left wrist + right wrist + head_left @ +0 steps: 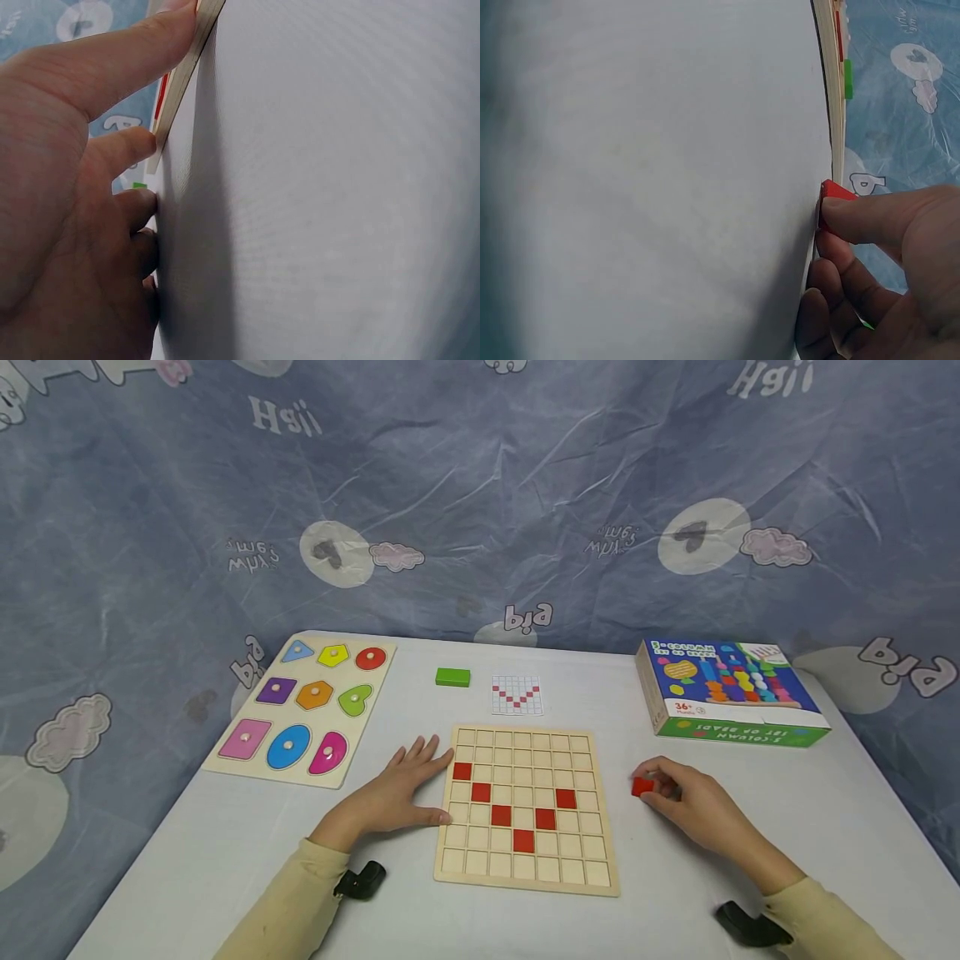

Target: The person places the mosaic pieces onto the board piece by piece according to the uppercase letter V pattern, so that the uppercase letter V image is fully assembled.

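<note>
A wooden grid board (533, 887) lies flat on the white table, with several red square tiles (523, 841) set in its cells in a V-like line. My left hand (401, 792) rests beside the board, fingers spread, its thumb and index fingertip touching the left edge. To the right of the board, my right hand (693, 802) pinches another red tile (642, 787) between thumb and fingers, low by the table surface. In the right wrist view, the thumb covers part of this red tile (835, 190). Behind the board lies a small pattern card (516, 695) with a pink V of squares.
A green block (453, 677) lies left of the card. At the back left is a shape puzzle board (330, 681) with knobbed coloured pieces. A bead-set box (731, 689) stands at the back right. Patterned blue cloth (480, 510) hangs behind the table (405, 927).
</note>
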Demonstrator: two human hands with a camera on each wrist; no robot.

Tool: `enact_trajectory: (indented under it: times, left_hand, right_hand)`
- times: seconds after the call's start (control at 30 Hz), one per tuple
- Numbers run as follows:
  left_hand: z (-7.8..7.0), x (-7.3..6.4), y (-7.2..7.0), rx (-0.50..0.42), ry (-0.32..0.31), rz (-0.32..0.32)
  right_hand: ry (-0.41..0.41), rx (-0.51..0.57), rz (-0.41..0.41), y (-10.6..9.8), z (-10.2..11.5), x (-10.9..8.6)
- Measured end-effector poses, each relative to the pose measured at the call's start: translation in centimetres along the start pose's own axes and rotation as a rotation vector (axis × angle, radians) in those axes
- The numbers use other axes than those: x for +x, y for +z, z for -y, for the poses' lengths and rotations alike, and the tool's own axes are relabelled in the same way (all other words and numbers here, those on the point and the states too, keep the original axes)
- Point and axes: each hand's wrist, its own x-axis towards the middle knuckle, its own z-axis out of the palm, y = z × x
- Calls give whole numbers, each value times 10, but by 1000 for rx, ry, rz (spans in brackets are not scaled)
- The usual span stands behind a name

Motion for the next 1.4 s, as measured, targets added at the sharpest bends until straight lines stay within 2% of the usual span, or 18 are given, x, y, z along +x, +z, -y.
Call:
enact_trajectory:
  times: [0.43, 1.4]
  left_hand:
    - [1, 1, 1, -4, 14, -5]
    - [-1, 0, 0, -4, -2, 5]
  right_hand:
    - [-14, -1, -19, 1, 0, -1]
    - [3, 37, -48, 3, 10, 0]
